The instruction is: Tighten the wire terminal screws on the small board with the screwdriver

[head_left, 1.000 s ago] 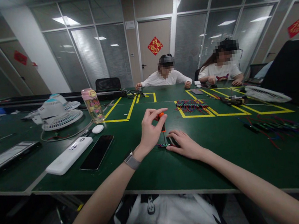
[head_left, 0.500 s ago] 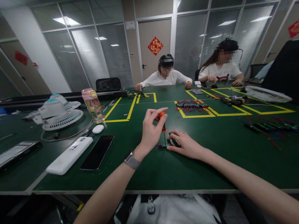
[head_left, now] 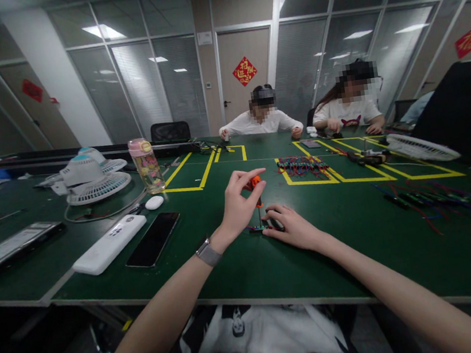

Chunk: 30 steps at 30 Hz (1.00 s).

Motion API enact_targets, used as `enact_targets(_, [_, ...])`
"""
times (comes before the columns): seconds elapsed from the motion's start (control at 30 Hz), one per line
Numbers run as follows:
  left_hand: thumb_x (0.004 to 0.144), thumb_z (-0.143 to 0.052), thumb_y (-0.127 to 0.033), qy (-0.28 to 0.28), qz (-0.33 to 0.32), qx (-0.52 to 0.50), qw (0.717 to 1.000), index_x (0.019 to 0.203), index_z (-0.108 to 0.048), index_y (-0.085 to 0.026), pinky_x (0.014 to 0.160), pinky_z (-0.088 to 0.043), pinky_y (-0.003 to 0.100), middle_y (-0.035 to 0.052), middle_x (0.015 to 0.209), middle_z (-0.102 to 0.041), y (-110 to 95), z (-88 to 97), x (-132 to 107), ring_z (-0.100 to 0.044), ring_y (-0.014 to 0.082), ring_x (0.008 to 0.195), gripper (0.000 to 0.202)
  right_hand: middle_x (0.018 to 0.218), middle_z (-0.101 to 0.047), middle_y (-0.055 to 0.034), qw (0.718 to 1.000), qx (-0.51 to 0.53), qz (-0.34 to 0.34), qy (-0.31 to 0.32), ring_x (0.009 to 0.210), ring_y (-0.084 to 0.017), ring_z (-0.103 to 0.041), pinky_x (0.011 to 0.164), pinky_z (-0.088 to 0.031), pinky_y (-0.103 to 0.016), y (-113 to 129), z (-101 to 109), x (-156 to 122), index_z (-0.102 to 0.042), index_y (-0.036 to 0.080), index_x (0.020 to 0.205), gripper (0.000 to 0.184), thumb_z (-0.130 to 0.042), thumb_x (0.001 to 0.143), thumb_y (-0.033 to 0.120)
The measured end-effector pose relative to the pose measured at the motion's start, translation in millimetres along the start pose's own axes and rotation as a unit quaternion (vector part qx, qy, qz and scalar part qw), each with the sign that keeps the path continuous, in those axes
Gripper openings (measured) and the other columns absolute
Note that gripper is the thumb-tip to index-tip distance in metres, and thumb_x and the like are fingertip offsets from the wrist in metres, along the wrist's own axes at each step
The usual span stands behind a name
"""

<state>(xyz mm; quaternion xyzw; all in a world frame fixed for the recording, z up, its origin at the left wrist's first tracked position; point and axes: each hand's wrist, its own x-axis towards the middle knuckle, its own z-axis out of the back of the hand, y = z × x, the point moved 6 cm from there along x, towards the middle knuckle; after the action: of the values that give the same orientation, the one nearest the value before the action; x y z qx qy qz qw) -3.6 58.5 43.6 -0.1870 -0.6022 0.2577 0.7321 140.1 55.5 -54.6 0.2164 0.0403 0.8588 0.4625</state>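
A screwdriver [head_left: 258, 201] with an orange-and-black handle is being held upright, its thin shaft being pointed down at a small green circuit board [head_left: 257, 230] being steadied flat on the table [head_left: 231, 275].

And here's the head-worn camera, looking forward and down over the counter [head_left: 252, 275] (both hands [head_left: 238, 202] near), facing a wooden door [head_left: 250, 102].

The screwdriver [head_left: 259, 201] is partly hidden; so, probably, is the circuit board [head_left: 257, 229].
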Motion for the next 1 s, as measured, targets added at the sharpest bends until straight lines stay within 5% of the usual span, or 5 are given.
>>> enact_targets(0.57, [0.089,-0.061,-0.029,0.001,0.005,-0.002,1.000,0.110,-0.068,-0.023,0.075,-0.049,0.024,0.0027,0.093,-0.056,-0.8,0.6,-0.6,-0.057,0.0122,0.082,0.023,0.103,-0.061,-0.0064,1.000,0.010,-0.011,-0.005,0.097,-0.024,-0.061,0.098,-0.043,-0.048,-0.4,1.2,1.4,-0.053,0.021,0.092,0.024,-0.062,0.087,0.043])
enact_targets(0.83, [0.098,-0.039,-0.024,0.009,0.051,-0.075,0.996,0.120,-0.059,-0.019,0.077,-0.050,0.025,0.0040,0.095,-0.064,6.6,-1.1,-1.1,-0.063,0.0129,0.082,0.030,0.113,-0.061,-0.0084,1.000,0.008,-0.002,-0.008,0.106,-0.025,-0.059,0.103,-0.039,-0.051,-0.4,0.1,-0.2,-0.052,0.022,0.113,0.032,-0.060,0.089,0.043])
enact_targets(1.0, [0.096,-0.048,-0.028,0.012,0.019,-0.035,0.999,0.108,-0.066,-0.021,0.083,-0.049,0.026,0.0052,0.101,-0.061,1.6,-1.1,-2.2,-0.060,0.0153,0.094,0.023,0.119,-0.059,-0.0104,1.000,-0.002,0.006,-0.011,0.111,-0.026,-0.058,0.107,-0.035,-0.053,-1.5,-1.1,-0.2,-0.055,0.022,0.114,0.034,-0.059,0.089,0.044])
